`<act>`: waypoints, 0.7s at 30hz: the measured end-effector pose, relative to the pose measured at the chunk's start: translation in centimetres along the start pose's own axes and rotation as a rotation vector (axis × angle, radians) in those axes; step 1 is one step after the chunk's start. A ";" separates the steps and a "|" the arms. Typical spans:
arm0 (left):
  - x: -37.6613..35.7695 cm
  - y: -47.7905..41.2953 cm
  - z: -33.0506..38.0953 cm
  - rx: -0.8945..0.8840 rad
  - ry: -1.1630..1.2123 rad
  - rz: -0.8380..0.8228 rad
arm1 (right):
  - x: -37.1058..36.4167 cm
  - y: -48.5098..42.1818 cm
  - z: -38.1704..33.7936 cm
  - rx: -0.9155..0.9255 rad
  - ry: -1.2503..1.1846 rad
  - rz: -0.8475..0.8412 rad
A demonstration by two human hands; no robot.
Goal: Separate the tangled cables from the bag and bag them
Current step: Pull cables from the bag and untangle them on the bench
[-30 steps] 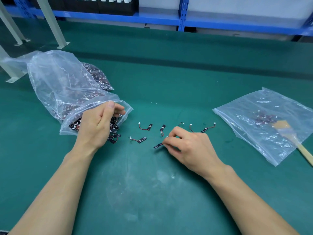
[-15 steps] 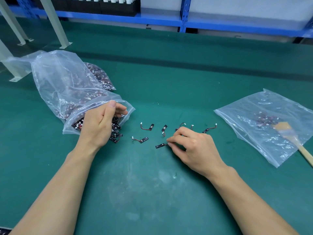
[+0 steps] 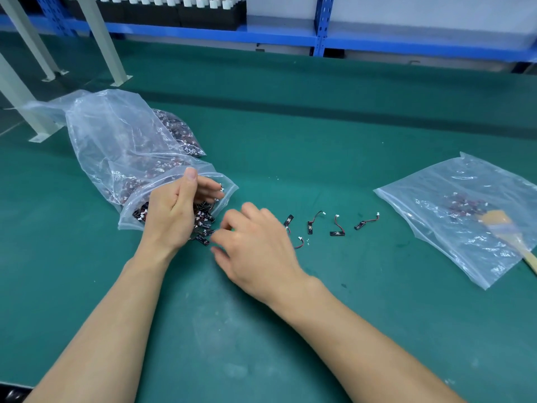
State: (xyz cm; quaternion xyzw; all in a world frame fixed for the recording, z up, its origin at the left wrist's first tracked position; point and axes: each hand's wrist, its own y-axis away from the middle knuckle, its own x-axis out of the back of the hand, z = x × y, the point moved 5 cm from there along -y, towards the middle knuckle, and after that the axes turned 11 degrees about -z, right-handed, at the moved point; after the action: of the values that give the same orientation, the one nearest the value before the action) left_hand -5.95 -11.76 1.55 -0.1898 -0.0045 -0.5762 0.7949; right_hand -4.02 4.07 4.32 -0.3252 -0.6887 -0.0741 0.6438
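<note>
A big clear bag (image 3: 116,141) full of tangled black-and-red cables lies at the left with its mouth toward me. A clump of cables (image 3: 203,228) spills out of the mouth. My left hand (image 3: 171,216) is at the mouth, thumb on the bag's upper lip and fingers inside, holding it up. My right hand (image 3: 255,248) is blurred, its fingers loosely curled just right of the clump, with nothing seen in them. Several separated cables (image 3: 337,232) lie in a row on the mat to its right. A second clear bag (image 3: 465,242) at the right holds a few cables.
A wooden-handled brush (image 3: 499,225) lies on the second bag, its handle running off toward the right edge. The green mat (image 3: 290,330) covers the table. Grey frame legs (image 3: 101,39) stand at the back left, a blue shelf (image 3: 319,39) behind.
My right hand let go of the cable it pinched and moved left toward the clump at the bag's mouth. My left hand stayed at the mouth.
</note>
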 end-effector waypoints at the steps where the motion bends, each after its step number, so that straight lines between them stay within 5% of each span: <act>1: 0.1 0.0 0.0 0.004 0.008 0.005 | -0.5 -0.6 -0.4 0.001 0.013 -0.028; 6: 0.2 0.0 -0.1 0.015 0.013 0.015 | -2.7 -2.4 -0.5 -0.051 0.081 -0.136; 21: 0.0 0.1 0.1 0.005 -0.012 0.013 | -2.9 -2.7 -0.9 -0.074 0.119 -0.084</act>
State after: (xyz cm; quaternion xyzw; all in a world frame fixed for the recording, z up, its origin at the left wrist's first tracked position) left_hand -5.86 -11.75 1.61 -0.1912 -0.0094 -0.5697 0.7992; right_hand -4.90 0.49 2.58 -0.3144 -0.6592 -0.1457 0.6674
